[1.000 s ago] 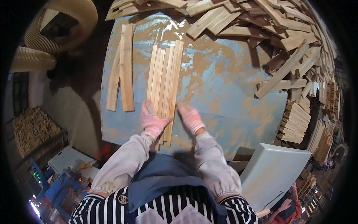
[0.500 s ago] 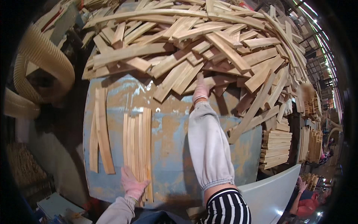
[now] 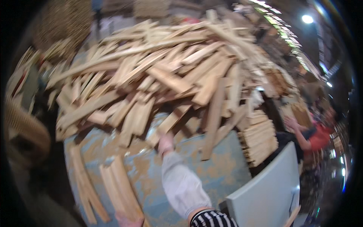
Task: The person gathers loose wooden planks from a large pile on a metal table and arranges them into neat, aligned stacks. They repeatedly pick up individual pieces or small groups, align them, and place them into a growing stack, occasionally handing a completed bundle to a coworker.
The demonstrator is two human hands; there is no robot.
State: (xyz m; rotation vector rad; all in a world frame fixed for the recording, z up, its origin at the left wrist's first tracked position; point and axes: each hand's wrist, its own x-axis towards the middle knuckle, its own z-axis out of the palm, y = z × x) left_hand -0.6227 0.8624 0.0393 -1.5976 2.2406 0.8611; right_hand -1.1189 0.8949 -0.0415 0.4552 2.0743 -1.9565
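Note:
My right hand (image 3: 165, 144), in a pale pink glove, is closed on the near end of a wooden slat (image 3: 173, 122) at the front of a large loose pile of slats (image 3: 166, 79). A loose grey sleeve covers that forearm. At the bottom edge my left hand (image 3: 129, 220), partly cut off and blurred, lies with fingers apart over the near end of a row of slats (image 3: 120, 185) set side by side. Left of that row, two slats (image 3: 85, 185) lie crossed on the worn blue-grey table (image 3: 223, 162).
A neat stack of slats (image 3: 261, 138) stands at the right beyond the table edge. A pale grey panel (image 3: 266, 187) rises at the lower right. Another person in a red top (image 3: 321, 140) is beyond it. A ribbed hose (image 3: 28, 132) curves at the left.
The view has swung up and to the right, bringing the pile and the other person further into sight. My right hand has closed on a slat; my left hand stays at the row.

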